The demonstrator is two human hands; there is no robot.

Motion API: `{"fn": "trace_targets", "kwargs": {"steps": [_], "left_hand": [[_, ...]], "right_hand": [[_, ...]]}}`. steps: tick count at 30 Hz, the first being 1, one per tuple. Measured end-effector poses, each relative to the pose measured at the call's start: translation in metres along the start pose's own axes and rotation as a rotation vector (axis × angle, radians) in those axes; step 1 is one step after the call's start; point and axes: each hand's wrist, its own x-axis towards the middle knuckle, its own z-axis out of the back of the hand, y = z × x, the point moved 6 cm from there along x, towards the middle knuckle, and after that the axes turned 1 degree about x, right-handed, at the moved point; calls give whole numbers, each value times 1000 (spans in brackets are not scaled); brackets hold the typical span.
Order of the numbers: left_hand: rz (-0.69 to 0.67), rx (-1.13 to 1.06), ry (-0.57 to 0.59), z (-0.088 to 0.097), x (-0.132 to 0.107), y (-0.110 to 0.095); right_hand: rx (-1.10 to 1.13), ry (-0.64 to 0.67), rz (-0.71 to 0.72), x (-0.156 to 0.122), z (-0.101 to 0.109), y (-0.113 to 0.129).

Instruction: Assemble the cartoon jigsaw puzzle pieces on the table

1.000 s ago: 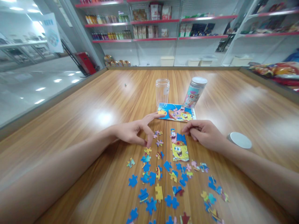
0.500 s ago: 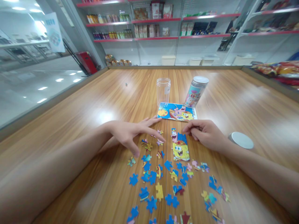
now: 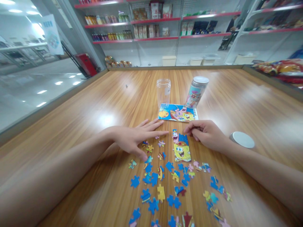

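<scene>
My left hand point(image 3: 134, 137) is open, fingers spread, above loose puzzle pieces point(image 3: 161, 156) left of the partly joined puzzle point(image 3: 181, 151). Its index finger points at the puzzle's upper left. The joined part shows a yellow face with a pink figure above it. At its upper right edge, my right hand point(image 3: 204, 134) is closed, thumb and fingers together; whatever they may hold is hidden. Just beyond both hands lies the picture card point(image 3: 176, 113), with the same cartoon figures on blue. More loose pieces, mostly blue, are scattered toward me, such as a blue piece point(image 3: 153, 205).
Behind the card stand a clear plastic jar point(image 3: 163, 91) and a printed canister point(image 3: 197, 93) with a silver lid. A round lid point(image 3: 242, 139) lies right of my right hand. Stocked shelves point(image 3: 155, 39) line the wall past the wooden table point(image 3: 78, 151).
My left hand has stretched its index finger further right and up toward the joined puzzle, and its thumb has shifted right over a piece. My right hand stays closed at the puzzle's edge.
</scene>
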Motion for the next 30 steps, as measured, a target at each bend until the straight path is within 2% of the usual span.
{"fn": "trace_targets", "kwargs": {"steps": [4,9,12,17,20,24,30], "left_hand": [[-1,7,30,-4,1,-2],[72,79,-5,-9,5,-4],[66,79,0,-10,8,-8],[111,30,-133,-4,13,-10],[129,49,-176,-5,15,-11],[123,54,-157,-5,15,-12],[183,70,-112,-5,15,-13]], "right_hand": [[4,1,-4,-1,0,0],[11,-5,-6,-1,0,-1],[8,-1,-4,-1,0,-1],[6,2,7,-1,0,2],[9,1,12,-1,0,3],[14,0,19,-1,0,4],[19,3,21,0,-1,3]]}}
